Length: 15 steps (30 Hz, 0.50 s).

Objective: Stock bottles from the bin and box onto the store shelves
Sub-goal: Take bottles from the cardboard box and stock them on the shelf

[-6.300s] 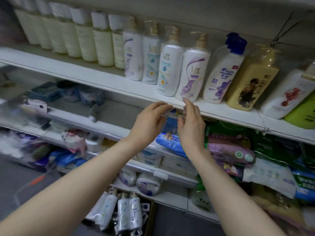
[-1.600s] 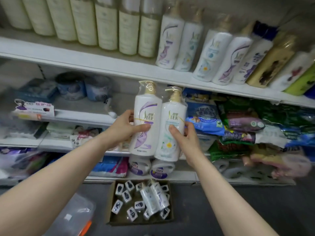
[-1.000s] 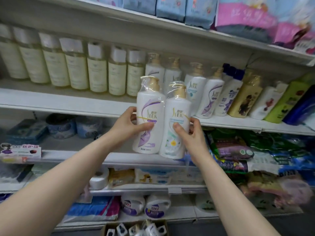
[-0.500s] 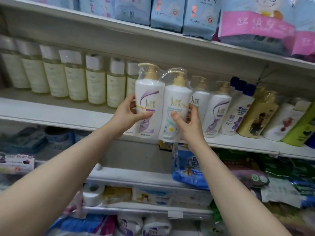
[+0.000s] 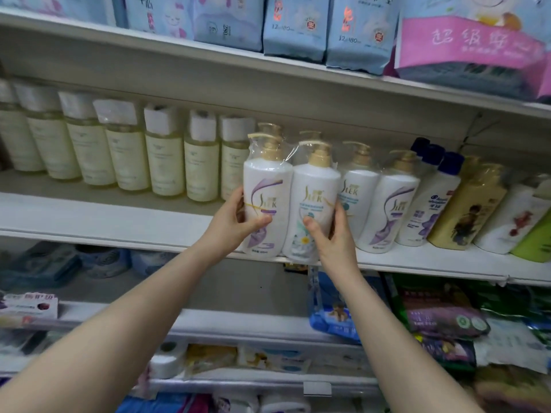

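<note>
I hold a plastic-wrapped twin pack of white pump bottles [image 5: 290, 192] with gold pumps at the front edge of the white middle shelf [image 5: 119, 222]. My left hand [image 5: 235, 225] grips the purple-labelled bottle from the left. My right hand [image 5: 331, 236] grips the flower-labelled bottle from the right. The pack's base is level with the shelf lip; I cannot tell if it rests on it. A matching twin pack [image 5: 375, 198] stands just right of it, and more gold pumps show behind.
A row of pale yellow bottles [image 5: 128, 153] fills the shelf's left. Blue-capped [image 5: 429, 201], gold [image 5: 468, 207] and green [image 5: 533, 242] bottles stand to the right. Blue and pink packs [image 5: 298, 25] sit on the shelf above. Bagged goods [image 5: 441, 317] and tissue rolls lie on the lower shelves.
Both hands lifted the twin pack from low in front of the lower shelves up to the middle shelf's front edge. The box on the floor has left view.
</note>
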### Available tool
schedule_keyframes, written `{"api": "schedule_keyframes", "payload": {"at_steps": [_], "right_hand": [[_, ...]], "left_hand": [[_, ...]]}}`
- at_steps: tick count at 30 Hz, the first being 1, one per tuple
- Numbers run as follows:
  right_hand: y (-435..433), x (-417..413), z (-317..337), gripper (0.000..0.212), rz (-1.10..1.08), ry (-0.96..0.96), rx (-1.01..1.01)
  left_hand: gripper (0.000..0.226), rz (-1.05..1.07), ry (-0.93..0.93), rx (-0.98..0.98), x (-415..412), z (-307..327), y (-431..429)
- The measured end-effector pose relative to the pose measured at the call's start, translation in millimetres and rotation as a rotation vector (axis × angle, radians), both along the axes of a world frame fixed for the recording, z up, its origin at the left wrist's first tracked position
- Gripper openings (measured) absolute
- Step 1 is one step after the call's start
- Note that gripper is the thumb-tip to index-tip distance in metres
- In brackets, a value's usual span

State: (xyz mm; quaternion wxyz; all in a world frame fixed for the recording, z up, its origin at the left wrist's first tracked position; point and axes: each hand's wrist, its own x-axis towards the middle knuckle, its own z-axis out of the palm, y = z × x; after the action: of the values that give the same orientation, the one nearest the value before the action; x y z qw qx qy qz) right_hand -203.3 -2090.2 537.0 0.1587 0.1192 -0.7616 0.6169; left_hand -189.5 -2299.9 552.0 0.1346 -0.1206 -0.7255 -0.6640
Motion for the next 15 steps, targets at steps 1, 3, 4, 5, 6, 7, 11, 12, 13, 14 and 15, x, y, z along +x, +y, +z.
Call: {"api": "schedule_keyframes", "payload": {"at_steps": [1, 3, 4, 5, 6, 7, 11, 12, 13, 14, 15], "right_hand": [[-1.2, 0.6, -1.5, 0.068, -0.020, 0.000, 0.008], [-4.2, 1.8, -3.0, 0.072, -0.066, 0.005, 0.032], [-5.5, 1.7, -4.3, 0.072, -0.094, 0.014, 0.055], [-6.6, 3.1, -5.0, 0.073, -0.126, 0.026, 0.087], [-7.2, 4.3, -6.5, 0.074, -0.161, 0.042, 0.126], [-7.6, 6.2, -8.7, 0.077, -0.203, 0.059, 0.177], [-9.2, 22.5, -18.4, 0.087, -0.380, 0.210, 0.388], [-9.9, 26.3, -20.9, 0.088, -0.415, 0.278, 0.442], [-10.9, 29.6, -23.4, 0.087, -0.445, 0.364, 0.507], [-12.2, 31.0, -27.8, 0.086, -0.464, 0.452, 0.570], [-13.5, 32.3, -32.0, 0.084, -0.472, 0.517, 0.624]], "left_hand": [[0.047, -0.004, 0.002, -0.002, -1.4, -1.9, -0.6], [0.045, -0.006, 0.006, -0.009, -3.0, -3.7, -1.6], [0.044, 0.003, 0.010, -0.028, -3.7, -4.0, -2.3], [0.043, 0.022, 0.019, -0.056, -3.9, -4.5, -2.8], [0.044, 0.049, 0.031, -0.089, -3.8, -5.1, -2.6], [0.046, 0.078, 0.047, -0.122, -2.1, -6.1, -1.8], [0.085, 0.263, 0.198, -0.267, 10.8, -19.8, 4.6], [0.093, 0.328, 0.250, -0.340, 14.2, -25.3, 5.4], [0.096, 0.387, 0.317, -0.426, 17.3, -30.9, 5.9], [0.095, 0.432, 0.398, -0.515, 19.1, -35.6, 6.1], [0.092, 0.459, 0.474, -0.590, 20.5, -39.3, 6.2]]}}
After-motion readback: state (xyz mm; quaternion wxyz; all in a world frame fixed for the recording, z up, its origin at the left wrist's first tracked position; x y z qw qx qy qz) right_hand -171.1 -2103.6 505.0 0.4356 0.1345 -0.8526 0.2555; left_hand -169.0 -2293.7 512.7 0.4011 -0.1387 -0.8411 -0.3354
